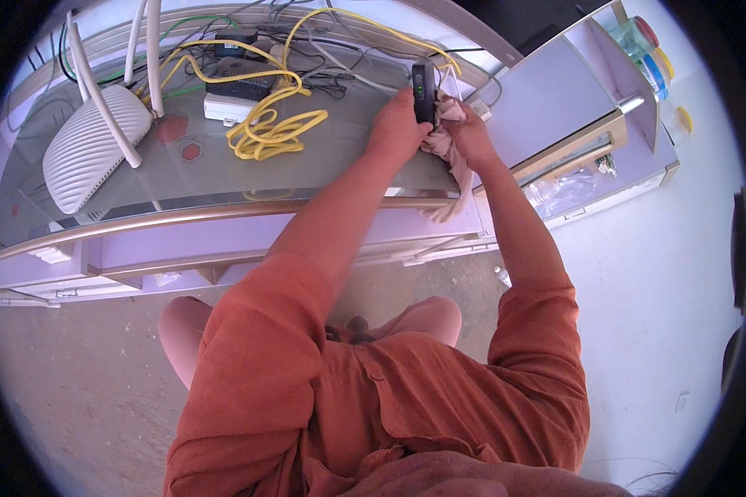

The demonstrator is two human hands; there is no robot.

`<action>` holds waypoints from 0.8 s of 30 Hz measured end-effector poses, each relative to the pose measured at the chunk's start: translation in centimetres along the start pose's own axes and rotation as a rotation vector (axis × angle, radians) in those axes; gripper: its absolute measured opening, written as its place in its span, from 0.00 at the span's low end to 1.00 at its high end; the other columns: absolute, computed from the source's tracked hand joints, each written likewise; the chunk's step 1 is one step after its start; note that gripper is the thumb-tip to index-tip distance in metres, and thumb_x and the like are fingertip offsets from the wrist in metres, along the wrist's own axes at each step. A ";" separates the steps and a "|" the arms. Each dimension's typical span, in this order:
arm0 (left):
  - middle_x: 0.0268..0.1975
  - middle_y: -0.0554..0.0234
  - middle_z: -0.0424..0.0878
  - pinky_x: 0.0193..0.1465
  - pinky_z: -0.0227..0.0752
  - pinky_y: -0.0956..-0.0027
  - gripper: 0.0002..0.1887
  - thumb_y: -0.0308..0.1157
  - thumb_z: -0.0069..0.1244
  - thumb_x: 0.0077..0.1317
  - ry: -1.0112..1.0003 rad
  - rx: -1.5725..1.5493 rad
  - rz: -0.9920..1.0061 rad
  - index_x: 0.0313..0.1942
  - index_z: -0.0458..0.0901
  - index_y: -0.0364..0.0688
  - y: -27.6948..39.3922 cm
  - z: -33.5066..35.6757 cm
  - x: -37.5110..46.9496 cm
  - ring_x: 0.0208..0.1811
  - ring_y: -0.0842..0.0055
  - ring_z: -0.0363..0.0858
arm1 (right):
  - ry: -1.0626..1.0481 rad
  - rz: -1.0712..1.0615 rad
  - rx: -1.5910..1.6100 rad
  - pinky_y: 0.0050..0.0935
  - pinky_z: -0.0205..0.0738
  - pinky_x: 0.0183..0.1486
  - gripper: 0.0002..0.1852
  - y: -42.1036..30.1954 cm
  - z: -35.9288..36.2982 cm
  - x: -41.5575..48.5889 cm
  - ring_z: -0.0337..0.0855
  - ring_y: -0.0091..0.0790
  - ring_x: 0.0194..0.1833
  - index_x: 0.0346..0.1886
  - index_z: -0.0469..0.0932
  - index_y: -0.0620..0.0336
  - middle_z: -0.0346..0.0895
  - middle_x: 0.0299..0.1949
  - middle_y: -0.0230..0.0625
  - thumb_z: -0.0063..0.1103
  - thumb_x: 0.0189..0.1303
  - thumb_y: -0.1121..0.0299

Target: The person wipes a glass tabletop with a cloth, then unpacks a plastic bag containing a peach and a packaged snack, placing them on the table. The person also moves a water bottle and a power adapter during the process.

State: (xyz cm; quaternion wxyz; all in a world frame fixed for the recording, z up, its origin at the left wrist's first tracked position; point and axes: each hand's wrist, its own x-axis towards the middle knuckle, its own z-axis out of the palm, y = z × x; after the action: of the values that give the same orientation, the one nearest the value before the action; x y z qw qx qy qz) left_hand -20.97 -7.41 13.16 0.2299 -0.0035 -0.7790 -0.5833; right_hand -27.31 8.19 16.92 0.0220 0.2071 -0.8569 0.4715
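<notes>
Toward the right end of a glass-topped cabinet, my left hand (398,124) grips a small black electronic box (423,93) with lit green lights, held on edge. Close by on its right, my right hand (469,133) holds a crumpled pale cloth (444,146) against or very near the box's side. The cloth's lower end hangs over the glass edge. A yellow network cable (280,133) lies coiled left of my hands, beside a white box (229,109) and a black device (239,81). My fingertips on the cloth are partly hidden.
A white router (93,149) with several antennas stands at the left of the glass top (348,168). Tangled cables run along the back. To the right are a shelf unit (553,93), lidded jars (643,56) and a white plug or adapter (480,110). A small bottle (502,275) lies on the floor.
</notes>
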 end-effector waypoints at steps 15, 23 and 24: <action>0.38 0.41 0.81 0.43 0.75 0.59 0.28 0.35 0.64 0.49 0.174 -0.104 -0.094 0.44 0.67 0.31 -0.7 0.6 1.0 0.41 0.53 0.82 | -0.084 -0.329 -0.319 0.32 0.67 0.57 0.22 -0.4 1.4 -1.3 0.77 0.43 0.51 0.53 0.75 0.60 0.77 0.48 0.46 0.54 0.50 0.79; 0.38 0.33 0.80 0.48 0.73 0.55 0.26 0.33 0.60 0.51 0.164 -0.014 -0.059 0.45 0.64 0.31 -1.9 0.9 1.7 0.43 0.46 0.80 | 0.058 -0.606 -0.555 0.36 0.65 0.61 0.27 -0.8 2.0 -0.1 0.71 0.50 0.56 0.54 0.74 0.57 0.72 0.53 0.48 0.50 0.46 0.83; 0.39 0.34 0.80 0.48 0.73 0.54 0.26 0.32 0.60 0.51 0.166 -0.030 -0.080 0.45 0.65 0.31 -2.1 1.1 1.7 0.43 0.47 0.80 | 0.122 -0.616 -0.596 0.38 0.67 0.58 0.24 -0.4 2.1 1.0 0.72 0.52 0.55 0.53 0.76 0.55 0.73 0.52 0.50 0.52 0.47 0.79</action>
State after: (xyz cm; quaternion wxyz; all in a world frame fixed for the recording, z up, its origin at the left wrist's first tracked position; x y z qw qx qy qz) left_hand -23.49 -7.58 11.61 0.2701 0.0726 -0.7478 -0.6021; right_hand -27.72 5.94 16.32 0.2709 0.4096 -0.8510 0.1862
